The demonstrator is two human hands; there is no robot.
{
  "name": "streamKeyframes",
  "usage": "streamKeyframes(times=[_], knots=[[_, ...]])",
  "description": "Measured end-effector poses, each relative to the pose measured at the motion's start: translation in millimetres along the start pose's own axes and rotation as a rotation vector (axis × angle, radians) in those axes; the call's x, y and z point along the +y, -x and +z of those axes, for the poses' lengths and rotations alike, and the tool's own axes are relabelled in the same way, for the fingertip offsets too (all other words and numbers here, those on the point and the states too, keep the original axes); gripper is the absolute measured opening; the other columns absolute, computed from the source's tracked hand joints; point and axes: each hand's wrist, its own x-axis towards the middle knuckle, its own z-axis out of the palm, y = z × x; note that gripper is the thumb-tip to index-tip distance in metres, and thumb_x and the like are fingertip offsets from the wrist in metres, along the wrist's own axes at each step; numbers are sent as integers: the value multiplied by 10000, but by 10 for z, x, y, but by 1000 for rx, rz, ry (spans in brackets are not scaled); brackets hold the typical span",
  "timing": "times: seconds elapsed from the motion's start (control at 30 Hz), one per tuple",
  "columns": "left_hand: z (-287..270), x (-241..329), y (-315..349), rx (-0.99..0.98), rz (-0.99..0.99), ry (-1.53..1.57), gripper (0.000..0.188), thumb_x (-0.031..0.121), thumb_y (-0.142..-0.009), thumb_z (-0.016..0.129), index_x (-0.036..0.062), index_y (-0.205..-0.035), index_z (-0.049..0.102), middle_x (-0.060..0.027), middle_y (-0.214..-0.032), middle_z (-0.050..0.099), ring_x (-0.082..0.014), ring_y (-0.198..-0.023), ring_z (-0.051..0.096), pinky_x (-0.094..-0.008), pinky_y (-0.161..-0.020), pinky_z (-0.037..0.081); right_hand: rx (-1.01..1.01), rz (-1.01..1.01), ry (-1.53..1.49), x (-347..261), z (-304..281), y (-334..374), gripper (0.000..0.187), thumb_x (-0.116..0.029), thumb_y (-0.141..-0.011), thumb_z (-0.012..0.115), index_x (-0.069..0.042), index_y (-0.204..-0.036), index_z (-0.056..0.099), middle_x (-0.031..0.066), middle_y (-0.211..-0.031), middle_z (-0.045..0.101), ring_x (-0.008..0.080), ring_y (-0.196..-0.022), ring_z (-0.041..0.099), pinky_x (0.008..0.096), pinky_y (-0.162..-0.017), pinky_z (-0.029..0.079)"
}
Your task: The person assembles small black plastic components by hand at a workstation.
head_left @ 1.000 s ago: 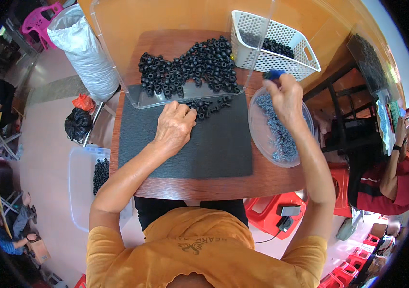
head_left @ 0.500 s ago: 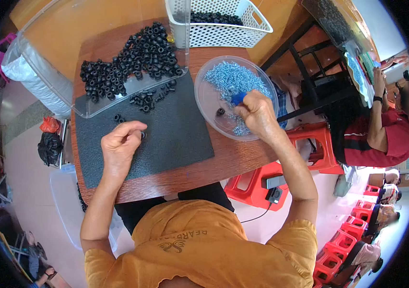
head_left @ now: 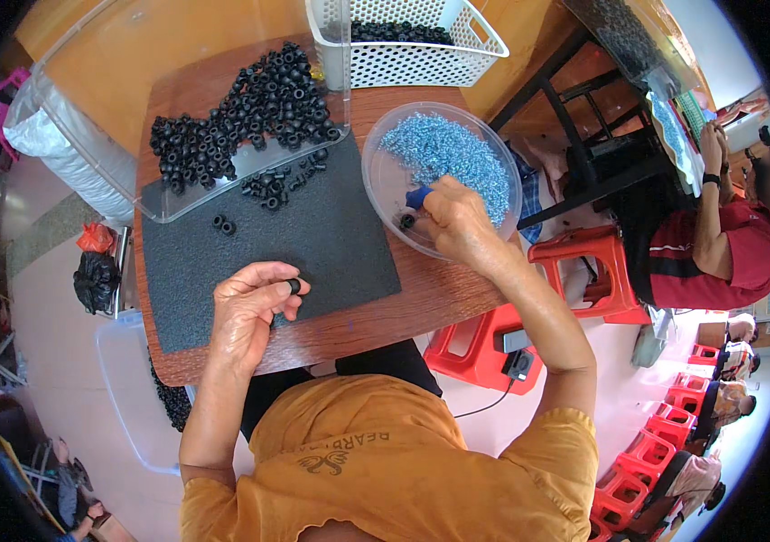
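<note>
left hand was above the near part of the dark mat, thumb and fingers pinching one small black part. right hand was over the round clear tub on the table's right side, fingers curled, a blue piece at the fingertips; could not tell whether it was gripped or worn. the tub held many small light-blue bits; a dark part sat just below the blue piece, contact unclear. on the mat: a loose cluster of black parts, and a pair nearer the left hand. farther off, a large black heap lay behind the front edge of a clear tray. a white perforated basket, black parts inside, stood at the brown table's far side.
</note>
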Motion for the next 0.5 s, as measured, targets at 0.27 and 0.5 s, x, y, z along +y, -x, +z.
streamKeyframes(times=[0.27, 0.5], knots=[[-8, -63, -25, -22, 3, -21, 119, -23, -792, 602, -36, -902, 646, -165, -830, 671, -146, -633, 626, -242, -550, 485, -104, -141, 90, 36, 160, -102, 102, -51, -627, 614, -34, -690, 537, 134, -746, 549, 327, -756, 516, 411, -666, 434], [-15, -108, -20, -16, 21, -41, 125, -25, -789, 605, -35, -906, 648, -156, -824, 670, -141, -622, 610, -240, -529, 475, -109, -189, 108, -17, 112, -142, 98, -65, -617, 618, -43, -653, 530, 130, -748, 538, 313, -762, 512, 401, -667, 431]])
